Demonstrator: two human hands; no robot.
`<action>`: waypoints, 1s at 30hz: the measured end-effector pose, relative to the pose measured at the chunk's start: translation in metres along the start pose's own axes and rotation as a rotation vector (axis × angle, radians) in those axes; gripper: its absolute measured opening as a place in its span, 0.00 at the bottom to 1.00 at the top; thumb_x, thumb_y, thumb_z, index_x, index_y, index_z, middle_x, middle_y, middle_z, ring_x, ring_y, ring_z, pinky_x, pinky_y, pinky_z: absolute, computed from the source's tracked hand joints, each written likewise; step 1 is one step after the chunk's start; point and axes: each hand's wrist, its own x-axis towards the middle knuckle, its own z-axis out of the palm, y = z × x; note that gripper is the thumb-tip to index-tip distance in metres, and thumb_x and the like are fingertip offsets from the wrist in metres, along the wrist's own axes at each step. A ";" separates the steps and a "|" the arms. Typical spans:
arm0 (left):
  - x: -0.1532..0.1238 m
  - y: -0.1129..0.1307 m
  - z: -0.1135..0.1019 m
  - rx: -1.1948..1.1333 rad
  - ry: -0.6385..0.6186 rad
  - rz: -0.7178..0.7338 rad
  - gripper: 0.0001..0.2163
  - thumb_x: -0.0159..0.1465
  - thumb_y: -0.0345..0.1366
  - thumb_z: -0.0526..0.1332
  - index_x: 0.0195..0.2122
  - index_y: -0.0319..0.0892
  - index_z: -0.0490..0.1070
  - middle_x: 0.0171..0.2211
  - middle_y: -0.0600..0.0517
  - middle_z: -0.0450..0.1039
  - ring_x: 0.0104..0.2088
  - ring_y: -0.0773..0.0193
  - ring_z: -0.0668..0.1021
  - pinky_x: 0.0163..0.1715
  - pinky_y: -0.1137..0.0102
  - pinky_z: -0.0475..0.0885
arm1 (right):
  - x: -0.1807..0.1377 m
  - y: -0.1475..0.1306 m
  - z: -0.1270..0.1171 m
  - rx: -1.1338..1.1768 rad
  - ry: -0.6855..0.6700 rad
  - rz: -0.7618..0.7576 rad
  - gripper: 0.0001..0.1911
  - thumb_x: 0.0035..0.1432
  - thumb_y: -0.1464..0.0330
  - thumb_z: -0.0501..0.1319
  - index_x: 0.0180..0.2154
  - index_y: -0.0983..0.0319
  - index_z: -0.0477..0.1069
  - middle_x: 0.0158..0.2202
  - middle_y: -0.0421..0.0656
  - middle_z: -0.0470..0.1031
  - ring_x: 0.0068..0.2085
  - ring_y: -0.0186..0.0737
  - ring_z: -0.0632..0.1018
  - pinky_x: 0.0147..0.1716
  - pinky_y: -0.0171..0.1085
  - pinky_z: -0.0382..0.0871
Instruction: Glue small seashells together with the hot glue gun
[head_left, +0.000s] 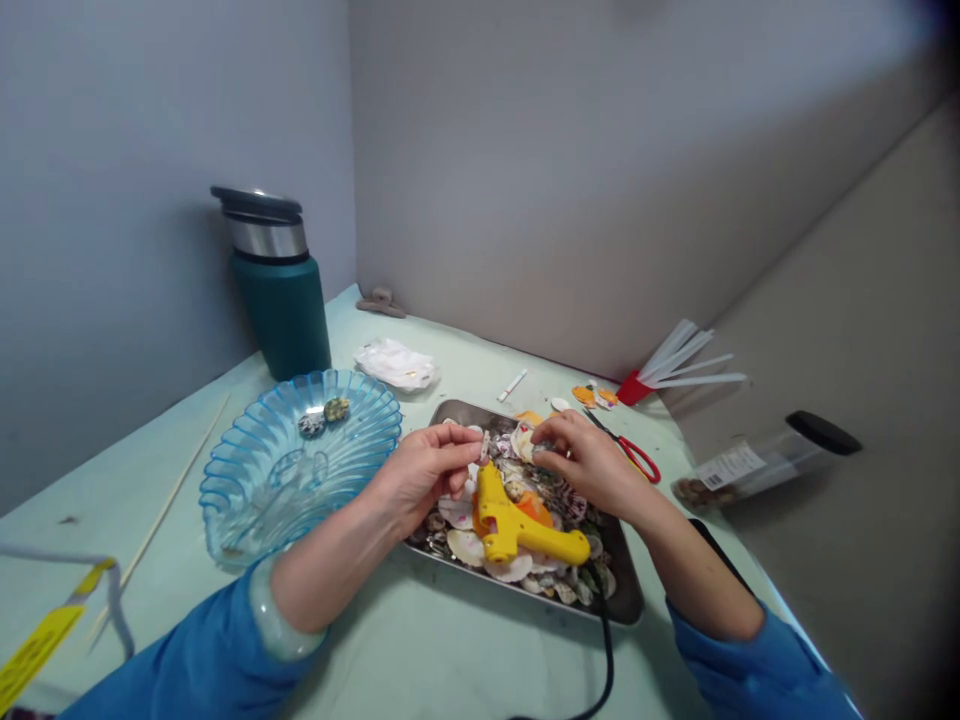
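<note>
Over a metal tray [628, 590] heaped with seashells, my left hand [435, 465] pinches a small pale shell [485, 444] between thumb and fingertips. My right hand [581, 458] is a short way to the right, its fingers closed in a pinch. A cream shell [523, 441] shows at its fingertips, but whether it is held or lies on the heap I cannot tell. Below both hands, a yellow glue gun [517, 525] lies on the shells, touched by neither. Its black cord [608, 650] runs over the tray's front edge.
To the left is a blue scalloped glass bowl [225, 490] with two shells, before a teal bottle [281, 315]. A white packet [397, 363] lies behind. Red-handled scissors [641, 458], a red cup [634, 388] of glue sticks and a clear jar [739, 475] are right. A thin stick [169, 500] lies far left.
</note>
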 end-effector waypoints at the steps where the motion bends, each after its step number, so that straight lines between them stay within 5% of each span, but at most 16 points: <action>1: 0.000 -0.001 0.000 0.002 0.001 -0.003 0.12 0.48 0.32 0.72 0.31 0.36 0.72 0.21 0.57 0.68 0.14 0.79 0.64 0.16 0.78 0.56 | -0.002 0.002 0.001 0.025 0.019 0.020 0.05 0.57 0.71 0.59 0.37 0.60 0.72 0.37 0.43 0.70 0.36 0.39 0.73 0.38 0.37 0.65; 7: 0.002 -0.003 -0.001 0.013 -0.002 -0.006 0.13 0.47 0.33 0.72 0.32 0.36 0.72 0.20 0.58 0.67 0.14 0.78 0.64 0.16 0.78 0.55 | -0.007 0.001 0.004 0.295 0.108 0.104 0.07 0.48 0.75 0.63 0.32 0.60 0.73 0.35 0.42 0.71 0.34 0.38 0.72 0.38 0.38 0.64; 13: -0.001 -0.002 0.002 0.058 -0.019 -0.031 0.13 0.49 0.34 0.71 0.34 0.36 0.72 0.19 0.58 0.66 0.15 0.78 0.63 0.16 0.78 0.56 | -0.011 -0.012 -0.005 0.893 0.110 0.171 0.16 0.58 0.61 0.59 0.47 0.60 0.67 0.29 0.38 0.71 0.29 0.35 0.75 0.33 0.38 0.72; 18: -0.004 -0.002 0.004 0.113 -0.019 -0.048 0.14 0.51 0.35 0.70 0.36 0.35 0.72 0.19 0.58 0.66 0.15 0.77 0.63 0.17 0.78 0.56 | -0.012 -0.020 -0.006 1.318 0.072 0.231 0.14 0.58 0.60 0.59 0.42 0.61 0.69 0.35 0.43 0.77 0.29 0.32 0.78 0.29 0.32 0.76; 30: -0.005 0.000 0.007 0.123 0.028 0.013 0.12 0.51 0.36 0.70 0.33 0.37 0.72 0.18 0.58 0.65 0.15 0.78 0.64 0.17 0.79 0.56 | -0.017 -0.034 0.000 1.632 -0.037 0.333 0.16 0.60 0.58 0.58 0.30 0.63 0.71 0.26 0.42 0.78 0.16 0.27 0.72 0.15 0.26 0.70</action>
